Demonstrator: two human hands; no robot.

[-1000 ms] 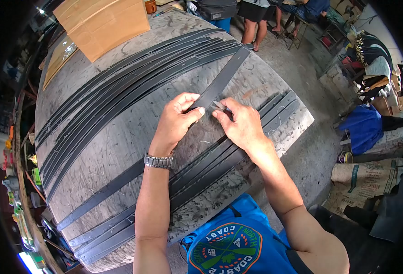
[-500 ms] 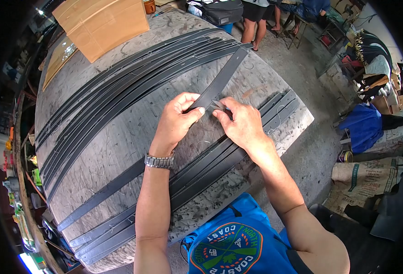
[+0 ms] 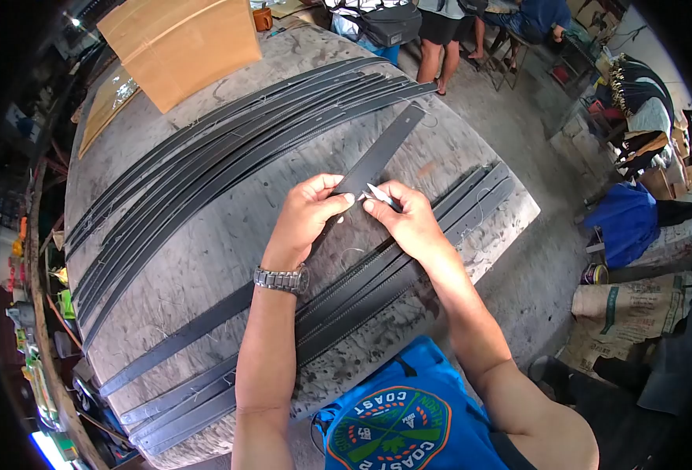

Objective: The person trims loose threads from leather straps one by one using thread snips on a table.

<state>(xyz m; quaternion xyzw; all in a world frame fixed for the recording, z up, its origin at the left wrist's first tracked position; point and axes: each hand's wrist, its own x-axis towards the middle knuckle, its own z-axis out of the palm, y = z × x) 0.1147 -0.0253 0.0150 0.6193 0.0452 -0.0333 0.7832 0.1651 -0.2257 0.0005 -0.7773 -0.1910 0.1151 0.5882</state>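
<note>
Black strap (image 3: 383, 149) at frame centre, pinched in left fingers (image 3: 324, 182); right fingers (image 3: 397, 189) grip small pointed tool (image 3: 381, 195). Slipping tip could nick strap or left thumb (image 3: 336, 205).

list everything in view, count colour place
held strap: one, black, between hands
other straps: many, black, across table
table: one, grey, under straps
cardboard: one, brown, table's far left
pointed tool: one, silvery, in right fingertips
bystanders: two plus, mixed clothing, top
cloth: one, blue, far right
sack: one, tan, lower right
side clutter: uncountable, mixed, left and right
watch: one, silvery, left wrist
shirt: one, blue, bottom
left hand: one, bare, gripping strap
right hand: one, bare, holding tool
</note>
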